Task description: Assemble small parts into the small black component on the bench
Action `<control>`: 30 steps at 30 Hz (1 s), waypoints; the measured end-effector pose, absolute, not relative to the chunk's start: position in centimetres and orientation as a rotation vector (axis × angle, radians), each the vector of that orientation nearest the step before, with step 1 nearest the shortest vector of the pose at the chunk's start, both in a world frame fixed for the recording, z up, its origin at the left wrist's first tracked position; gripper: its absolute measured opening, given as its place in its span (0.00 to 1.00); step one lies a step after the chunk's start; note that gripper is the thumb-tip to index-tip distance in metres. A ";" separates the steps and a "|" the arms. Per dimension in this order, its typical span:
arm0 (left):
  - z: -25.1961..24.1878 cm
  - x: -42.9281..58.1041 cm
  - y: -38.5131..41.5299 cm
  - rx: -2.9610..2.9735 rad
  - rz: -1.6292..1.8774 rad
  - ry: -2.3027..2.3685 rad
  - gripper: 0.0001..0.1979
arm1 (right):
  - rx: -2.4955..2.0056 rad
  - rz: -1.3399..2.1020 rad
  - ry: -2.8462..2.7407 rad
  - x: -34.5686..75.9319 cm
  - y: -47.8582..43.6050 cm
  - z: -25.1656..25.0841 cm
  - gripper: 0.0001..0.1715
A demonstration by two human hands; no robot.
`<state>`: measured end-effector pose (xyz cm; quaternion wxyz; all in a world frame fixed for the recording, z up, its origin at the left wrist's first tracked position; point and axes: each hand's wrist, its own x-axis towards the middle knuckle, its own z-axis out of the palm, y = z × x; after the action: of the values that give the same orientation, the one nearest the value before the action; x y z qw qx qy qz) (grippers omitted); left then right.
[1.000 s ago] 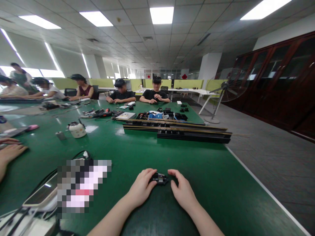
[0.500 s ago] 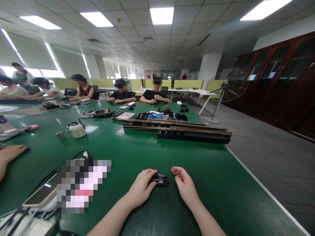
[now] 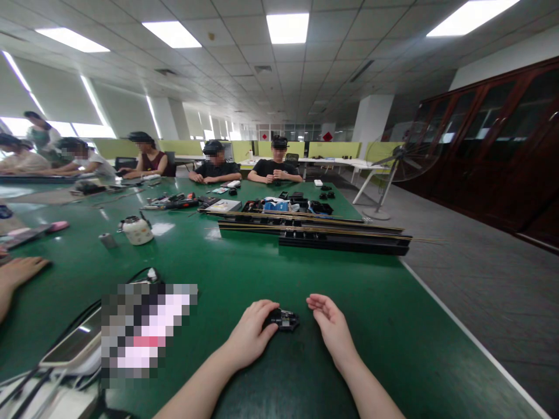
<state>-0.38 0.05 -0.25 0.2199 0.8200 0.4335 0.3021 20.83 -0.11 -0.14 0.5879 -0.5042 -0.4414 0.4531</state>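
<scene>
A small black part with metal bits point(image 3: 284, 318) lies on the green table point(image 3: 244, 267) close in front of me. My left hand point(image 3: 252, 333) rests on its left end, fingers curled over it and holding it against the table. My right hand point(image 3: 330, 325) sits just to the right of the part, a small gap away, tilted on its edge with the fingers loosely apart and nothing in them.
Long black rails point(image 3: 314, 231) lie across the table's far right. A white kettle-like pot point(image 3: 137, 230) and a small metal can point(image 3: 107, 240) stand at the left. A phone and cables point(image 3: 72, 346) are near my left. Another person's hand point(image 3: 17, 272) rests at the left edge. Several people sit at the far end.
My right hand has drawn back from the black part and turned onto its edge, fingers opening. My left hand stays on the part. The neighbour's hand at the left shifted slightly.
</scene>
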 end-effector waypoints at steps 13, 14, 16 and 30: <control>-0.2 -0.3 0.1 2.277 0.819 1.198 0.18 | -1.175 1.084 -0.969 20.9 -0.1 -0.1 0.13; -0.2 -0.3 0.1 2.276 0.821 1.199 0.18 | -1.175 1.085 -0.966 20.9 -0.1 0.0 0.13; -0.1 -0.3 0.1 2.273 0.824 1.202 0.18 | -1.173 1.087 -0.960 21.0 0.0 0.0 0.13; -0.1 -0.3 0.0 2.266 0.812 1.198 0.18 | -1.174 1.098 -0.937 21.0 -0.1 0.1 0.13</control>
<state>-0.28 0.02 -0.06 0.2244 0.8213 0.4342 0.2943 20.96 -0.06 0.12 0.5976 -0.5058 -0.4037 0.4733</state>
